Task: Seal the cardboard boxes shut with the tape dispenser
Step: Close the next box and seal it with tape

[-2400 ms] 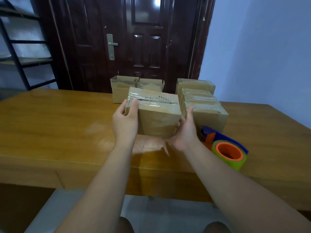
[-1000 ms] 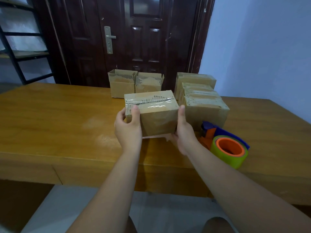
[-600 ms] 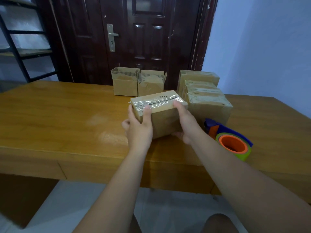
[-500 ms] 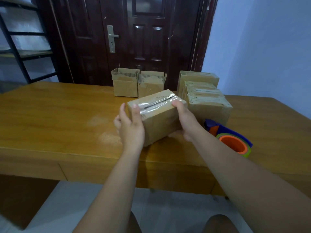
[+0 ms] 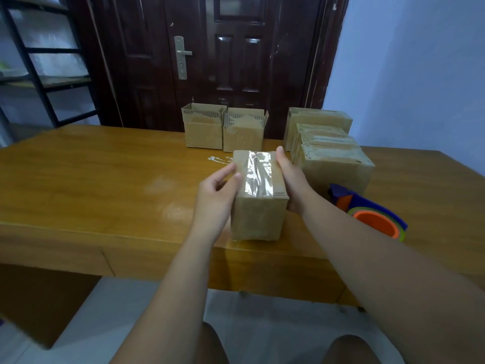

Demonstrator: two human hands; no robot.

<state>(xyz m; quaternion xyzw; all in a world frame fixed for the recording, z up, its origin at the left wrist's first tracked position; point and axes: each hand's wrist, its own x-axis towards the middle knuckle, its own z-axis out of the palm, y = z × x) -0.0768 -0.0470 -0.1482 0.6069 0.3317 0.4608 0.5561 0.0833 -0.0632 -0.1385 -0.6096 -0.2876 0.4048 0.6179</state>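
A small cardboard box (image 5: 258, 219) stands near the table's front edge, its short end toward me, with clear tape running front to back along its top. My right hand (image 5: 290, 183) grips its right side, thumb on the top edge. My left hand (image 5: 217, 198) rests against its left side, fingertips at the top corner. The tape dispenser (image 5: 372, 215), blue and orange with a green-edged roll, lies on the table just right of my right forearm. Two open boxes (image 5: 224, 131) stand at the back, and several closed boxes (image 5: 330, 151) sit at the back right.
The wooden table (image 5: 91, 179) stretches wide to the left of the box. A dark door is behind it, a black metal shelf at the far left, and a pale wall on the right. A small scrap of clear tape (image 5: 219, 159) lies behind the held box.
The box has been turned about a quarter turn on the table, so its tape line now runs front to back. My left hand has shifted from the front face to the left side.
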